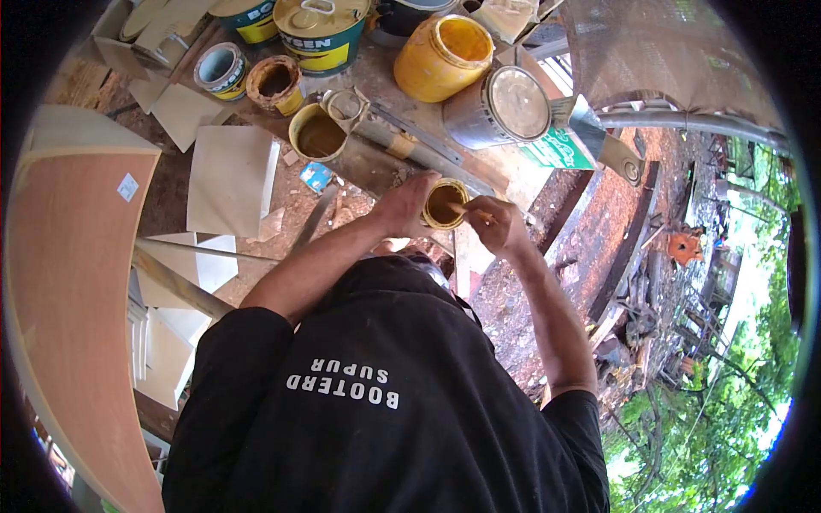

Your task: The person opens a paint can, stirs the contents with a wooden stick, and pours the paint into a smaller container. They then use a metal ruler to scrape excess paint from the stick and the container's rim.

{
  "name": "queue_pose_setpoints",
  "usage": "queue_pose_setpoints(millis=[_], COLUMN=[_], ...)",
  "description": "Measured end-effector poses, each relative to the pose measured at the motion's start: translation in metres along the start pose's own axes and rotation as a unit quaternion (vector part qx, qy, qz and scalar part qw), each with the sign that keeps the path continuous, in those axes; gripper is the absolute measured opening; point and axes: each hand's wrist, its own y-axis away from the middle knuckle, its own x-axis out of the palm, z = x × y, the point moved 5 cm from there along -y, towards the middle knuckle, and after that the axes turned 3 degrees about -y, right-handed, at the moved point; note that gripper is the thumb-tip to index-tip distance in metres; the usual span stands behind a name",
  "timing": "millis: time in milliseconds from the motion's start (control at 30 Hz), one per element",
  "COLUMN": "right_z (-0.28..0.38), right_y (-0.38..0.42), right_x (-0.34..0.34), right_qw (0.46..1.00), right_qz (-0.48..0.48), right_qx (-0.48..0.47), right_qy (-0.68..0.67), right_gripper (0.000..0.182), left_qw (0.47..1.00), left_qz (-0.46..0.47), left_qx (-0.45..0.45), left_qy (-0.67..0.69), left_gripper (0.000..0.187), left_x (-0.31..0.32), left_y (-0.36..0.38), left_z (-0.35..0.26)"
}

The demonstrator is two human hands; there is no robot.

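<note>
My left hand (pixel 406 205) is wrapped round the side of a small open can (pixel 430 221) that holds a brownish-yellow substance. From the other side my right hand (pixel 496 226) pinches a short pale stick (pixel 457 209), whose end reaches into the can's mouth. The stick's lower tip is hard to make out. Just beyond the left hand stands a larger open can (pixel 318 137) of brown liquid, with a smaller round tin (pixel 344 104) beside its rim.
A yellow tub (pixel 440 60), a lidded silver can (pixel 516 103), a green-and-yellow paint bucket (pixel 321 38) and a rust-stained pot (pixel 275 83) crowd the bench. To the left are pale boards (pixel 229 179) and a large curved wooden panel (pixel 77 291). Debris covers the ground at right.
</note>
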Motion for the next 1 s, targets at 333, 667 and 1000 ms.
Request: queue_pose_setpoints(millis=[333, 667, 1000], right_z=[0.017, 0.009, 0.024], right_y=[0.002, 0.004, 0.003], right_x=[0.012, 0.006, 0.021], right_qw=[0.996, 0.999, 0.995], right_qz=[-0.059, 0.001, -0.035], right_qx=[-0.065, -0.02, -0.079], right_qy=[-0.03, -0.038, -0.041], right_gripper=[0.017, 0.014, 0.014], left_qw=[0.998, 0.999, 0.999], left_qz=[0.043, 0.019, -0.001], left_qx=[-0.025, -0.003, 0.026], left_qy=[0.032, 0.036, 0.027], left_gripper=[0.107, 0.106, 0.108], left_x=[0.001, 0.0, 0.0], left_y=[-0.003, -0.003, 0.0], left_z=[0.001, 0.001, 0.002])
